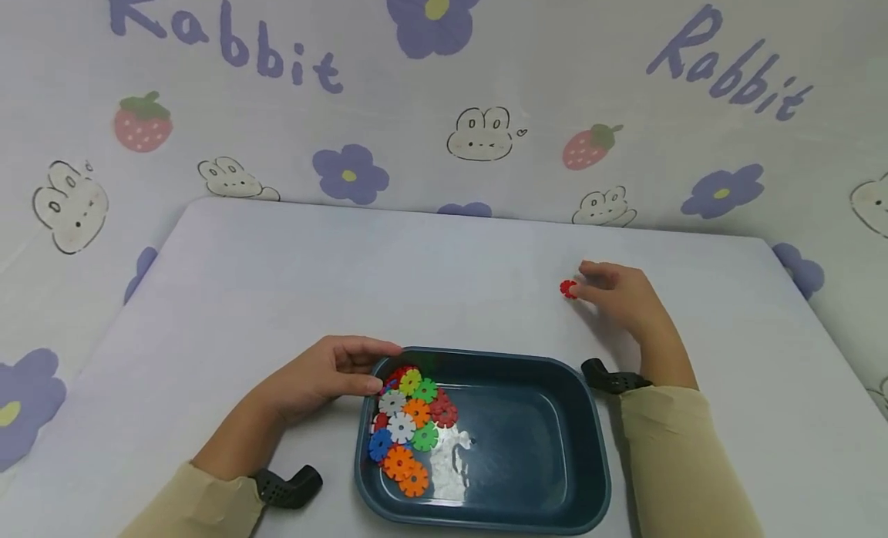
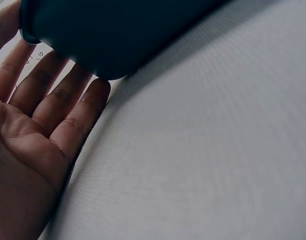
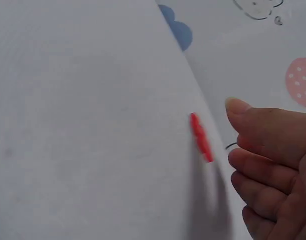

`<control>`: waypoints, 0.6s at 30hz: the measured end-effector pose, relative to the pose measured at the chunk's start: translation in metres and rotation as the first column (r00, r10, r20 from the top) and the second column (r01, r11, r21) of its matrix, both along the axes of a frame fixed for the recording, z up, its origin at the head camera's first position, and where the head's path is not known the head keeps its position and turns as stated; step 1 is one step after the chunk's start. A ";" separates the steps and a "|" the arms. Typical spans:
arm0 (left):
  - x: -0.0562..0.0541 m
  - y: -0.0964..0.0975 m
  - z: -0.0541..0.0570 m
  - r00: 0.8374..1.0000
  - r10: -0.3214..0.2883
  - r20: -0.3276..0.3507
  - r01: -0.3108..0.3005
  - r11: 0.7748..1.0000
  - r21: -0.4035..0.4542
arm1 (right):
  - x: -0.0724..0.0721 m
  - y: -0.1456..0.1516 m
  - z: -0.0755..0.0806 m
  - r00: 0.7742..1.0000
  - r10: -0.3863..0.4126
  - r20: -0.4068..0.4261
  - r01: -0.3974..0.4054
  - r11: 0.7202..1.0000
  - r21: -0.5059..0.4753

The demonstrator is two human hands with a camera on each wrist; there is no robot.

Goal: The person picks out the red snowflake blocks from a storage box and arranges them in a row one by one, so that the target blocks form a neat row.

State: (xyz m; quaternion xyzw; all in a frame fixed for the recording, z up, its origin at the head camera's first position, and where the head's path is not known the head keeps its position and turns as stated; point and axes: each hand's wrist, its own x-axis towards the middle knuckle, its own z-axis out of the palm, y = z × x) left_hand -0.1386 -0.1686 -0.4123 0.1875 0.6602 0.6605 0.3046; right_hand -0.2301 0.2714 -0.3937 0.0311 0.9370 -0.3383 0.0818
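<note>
A dark blue-green tray [image 1: 513, 442] stands at the near middle of the white table. My left hand [image 1: 322, 380] rests at its far left corner, thumb tip on the rim and the other fingers extended along the outside. In the left wrist view, the fingers [image 2: 65, 107] lie straight against the tray wall [image 2: 108, 37]. Beyond the tray, to the right, my right hand [image 1: 620, 295] has its fingers loosely bent. A red notched disc [image 3: 201, 137] shows edge-on and blurred in the right wrist view, apart from the thumb tip, with a shadow below it.
Several coloured notched discs [image 1: 418, 411] are heaped at the tray's left end. The white tabletop [image 1: 388, 268] stretches beyond it to a hanging cloth [image 1: 527, 68] printed with rabbits, flowers and strawberries. Black wrist straps sit beside both sleeves.
</note>
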 end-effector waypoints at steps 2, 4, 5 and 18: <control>0.000 0.000 -0.001 1.000 -0.005 0.000 0.005 1.000 0.001 | 0.005 0.001 0.011 0.999 -0.010 -0.030 0.010 1.000 0.005; 0.000 0.000 -0.002 1.000 -0.008 0.000 0.008 1.000 0.000 | 0.011 -0.001 0.026 0.997 -0.012 -0.074 0.013 1.000 0.012; 0.000 0.000 -0.003 1.000 -0.008 0.001 0.008 1.000 -0.001 | 0.014 -0.002 0.034 0.995 -0.009 -0.103 0.011 1.000 0.012; -0.002 -0.002 -0.003 1.000 0.008 -0.005 -0.008 1.000 -0.016 | 0.080 -0.103 0.118 0.740 0.392 -0.547 -0.479 0.877 -0.020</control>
